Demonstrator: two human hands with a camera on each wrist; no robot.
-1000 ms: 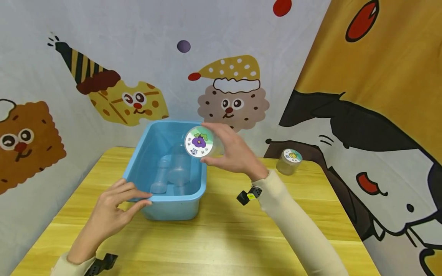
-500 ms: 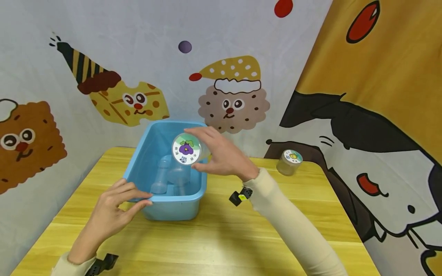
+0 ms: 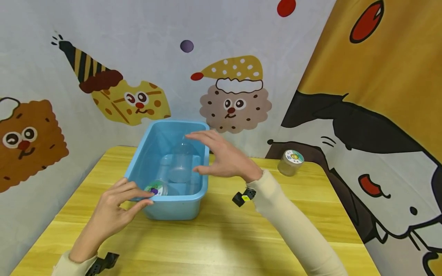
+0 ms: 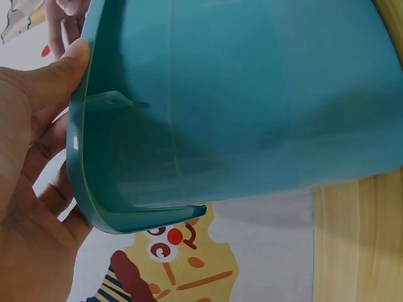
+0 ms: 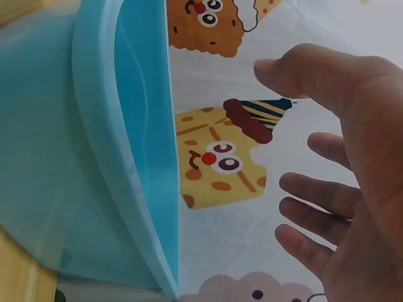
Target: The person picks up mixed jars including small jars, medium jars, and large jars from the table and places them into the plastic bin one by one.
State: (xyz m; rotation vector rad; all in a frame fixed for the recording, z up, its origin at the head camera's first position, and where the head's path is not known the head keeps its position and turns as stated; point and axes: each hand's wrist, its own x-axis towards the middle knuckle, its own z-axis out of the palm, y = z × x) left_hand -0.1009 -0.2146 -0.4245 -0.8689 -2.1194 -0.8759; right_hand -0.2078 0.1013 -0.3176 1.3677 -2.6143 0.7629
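Observation:
A light blue plastic tub (image 3: 172, 208) stands on the table. My left hand (image 3: 112, 207) pinches its near left rim between thumb and fingers; in the left wrist view the thumb (image 4: 68, 69) lies against the rim. Inside, at the near left corner, is a clear jar with a purple-flower label (image 3: 156, 188), partly hidden by the rim and my left fingers. Other clear containers (image 3: 180, 172) lie in the tub behind it. My right hand (image 3: 224, 155) hovers over the tub's right rim, thumb and fingers spread apart, holding nothing; the right wrist view shows the same bare fingers (image 5: 318, 195).
Another clear jar with a yellow and green label (image 3: 291, 163) stands at the table's back right. The wooden table (image 3: 248, 234) ends against a cartoon-printed cloth (image 3: 162, 46) behind and to both sides.
My right hand moved left over the tub and let go of the purple-flower jar, which now lies in the tub's near left corner. The left hand kept its place on the rim.

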